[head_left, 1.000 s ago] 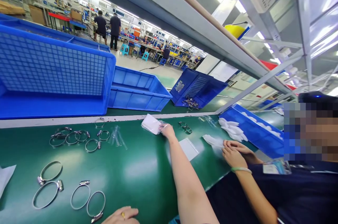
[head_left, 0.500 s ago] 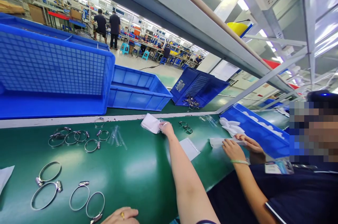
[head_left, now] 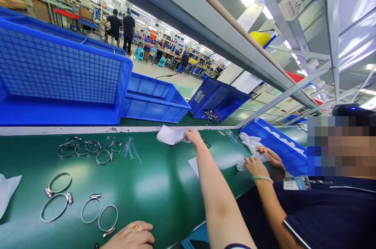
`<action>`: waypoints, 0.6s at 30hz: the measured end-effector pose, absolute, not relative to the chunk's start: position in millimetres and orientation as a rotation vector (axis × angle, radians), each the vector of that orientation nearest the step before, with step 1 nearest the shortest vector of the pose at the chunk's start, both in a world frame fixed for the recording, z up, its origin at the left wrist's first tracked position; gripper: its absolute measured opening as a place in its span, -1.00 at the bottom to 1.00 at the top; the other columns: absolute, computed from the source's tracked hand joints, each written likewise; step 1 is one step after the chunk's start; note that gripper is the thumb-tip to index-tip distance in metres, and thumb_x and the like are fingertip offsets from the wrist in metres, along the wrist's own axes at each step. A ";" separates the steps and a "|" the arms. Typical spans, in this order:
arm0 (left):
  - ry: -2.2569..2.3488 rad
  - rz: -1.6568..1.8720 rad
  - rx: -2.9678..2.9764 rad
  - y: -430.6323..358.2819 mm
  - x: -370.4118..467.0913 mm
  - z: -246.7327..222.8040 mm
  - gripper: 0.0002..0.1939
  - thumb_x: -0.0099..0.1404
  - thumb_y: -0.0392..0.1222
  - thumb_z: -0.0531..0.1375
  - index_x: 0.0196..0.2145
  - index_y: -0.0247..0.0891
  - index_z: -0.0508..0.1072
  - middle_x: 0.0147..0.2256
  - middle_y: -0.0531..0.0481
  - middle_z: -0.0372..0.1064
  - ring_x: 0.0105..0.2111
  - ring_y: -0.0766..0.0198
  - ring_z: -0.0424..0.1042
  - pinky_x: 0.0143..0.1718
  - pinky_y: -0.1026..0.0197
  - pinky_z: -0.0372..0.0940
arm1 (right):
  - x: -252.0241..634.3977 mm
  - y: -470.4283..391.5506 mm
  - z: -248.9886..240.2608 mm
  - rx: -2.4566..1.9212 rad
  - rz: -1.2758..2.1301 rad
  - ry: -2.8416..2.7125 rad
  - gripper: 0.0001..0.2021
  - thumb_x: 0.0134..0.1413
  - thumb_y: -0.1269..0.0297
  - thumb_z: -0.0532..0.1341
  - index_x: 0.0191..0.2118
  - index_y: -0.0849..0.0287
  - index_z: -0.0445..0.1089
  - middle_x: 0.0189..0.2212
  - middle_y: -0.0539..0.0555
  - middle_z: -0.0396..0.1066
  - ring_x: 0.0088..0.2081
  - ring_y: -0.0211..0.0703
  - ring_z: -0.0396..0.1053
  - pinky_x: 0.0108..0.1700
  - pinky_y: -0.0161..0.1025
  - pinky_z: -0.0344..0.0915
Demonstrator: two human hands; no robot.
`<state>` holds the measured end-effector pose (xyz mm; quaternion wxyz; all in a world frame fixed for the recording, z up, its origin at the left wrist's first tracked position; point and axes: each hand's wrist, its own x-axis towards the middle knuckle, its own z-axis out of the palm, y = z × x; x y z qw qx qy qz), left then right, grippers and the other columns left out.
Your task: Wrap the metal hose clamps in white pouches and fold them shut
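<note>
My right hand (head_left: 193,137) reaches far across the green work surface, its fingers pinched on the right end of a white, partly see-through plastic bag (head_left: 172,135). The bag lies near the back edge of the surface. At the bottom, my left hand (head_left: 132,235) rests with its fingers lying on the surface and a ring on one of them. Just left of it is a pair of metal hose clamps (head_left: 108,218). Another pair of hose clamps (head_left: 55,206) lies farther left. A group of several smaller clamps (head_left: 84,147) sits behind these, beside some clear plastic strips (head_left: 131,150).
Blue crates (head_left: 155,104) line the back edge; a tilted one (head_left: 219,100) holds metal parts. On the right, a co-worker's hands (head_left: 260,165) handle a white bag, near a blue bin (head_left: 282,147). A white sheet (head_left: 193,166) lies beside my right forearm. A metal beam crosses overhead.
My right hand has moved a little to the right, and the bag's end now stretches out toward it. The co-worker's white bag looks more bunched up. My left hand stays on the surface.
</note>
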<state>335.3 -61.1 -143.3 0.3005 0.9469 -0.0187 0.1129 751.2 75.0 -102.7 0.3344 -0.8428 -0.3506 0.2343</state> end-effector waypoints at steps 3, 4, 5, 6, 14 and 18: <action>-0.023 0.233 2.518 -62.3 334.7 -138.7 -0.80 0.33 -0.18 0.03 -0.14 -0.12 0.40 -0.12 0.04 0.43 0.00 0.23 0.32 0.13 0.24 0.11 | 756.2 62.9 -79.6 -2.139 0.547 -0.857 -0.68 0.15 0.22 0.15 -0.01 0.24 0.27 -0.04 0.12 0.29 -0.12 -0.09 0.34 -0.14 -0.10 0.34; -0.014 0.205 2.511 -62.7 334.4 -138.2 -0.80 0.32 -0.18 0.05 -0.14 -0.13 0.40 -0.11 0.03 0.42 0.02 0.21 0.31 0.13 0.23 0.11 | 757.3 57.9 -71.2 -2.111 0.524 -0.836 -0.68 0.15 0.21 0.15 -0.02 0.24 0.28 -0.05 0.11 0.29 -0.13 -0.10 0.34 -0.16 -0.11 0.35; -0.010 0.181 2.500 -63.1 333.9 -138.1 -0.80 0.29 -0.18 0.07 -0.14 -0.14 0.40 -0.10 0.02 0.41 0.03 0.19 0.29 0.14 0.21 0.10 | 757.8 52.5 -62.5 -2.076 0.502 -0.818 -0.70 0.15 0.21 0.15 -0.04 0.26 0.29 -0.08 0.10 0.31 -0.16 -0.12 0.35 -0.19 -0.14 0.35; -0.008 0.165 2.483 -63.4 333.3 -137.8 -0.78 0.25 -0.17 0.11 -0.13 -0.14 0.39 -0.09 0.01 0.40 0.04 0.17 0.27 0.14 0.19 0.11 | 757.6 46.7 -53.5 -2.034 0.483 -0.804 -0.73 0.14 0.23 0.15 -0.10 0.28 0.31 -0.15 0.09 0.34 -0.22 -0.16 0.36 -0.23 -0.18 0.36; 0.111 0.072 2.340 -67.1 324.4 -117.0 -0.60 0.05 -0.30 0.16 -0.11 -0.16 0.39 -0.03 -0.01 0.34 0.10 0.11 0.19 0.16 0.05 0.07 | 729.4 -8.0 12.5 -1.618 0.500 -0.861 -0.91 -0.38 0.37 0.10 -0.59 0.18 0.15 -0.71 -0.12 0.12 -0.65 -0.38 0.13 -0.55 -0.37 0.21; 0.168 0.172 2.236 -70.2 322.1 -124.7 -0.60 0.08 -0.30 0.15 -0.08 -0.15 0.39 -0.05 -0.02 0.36 0.08 0.12 0.22 0.14 0.06 0.11 | 703.4 -27.1 27.3 -1.506 0.554 -0.925 -0.90 -0.46 0.35 0.07 -0.62 0.17 0.12 -0.73 -0.13 0.06 -0.68 -0.40 0.04 -0.63 -0.42 0.05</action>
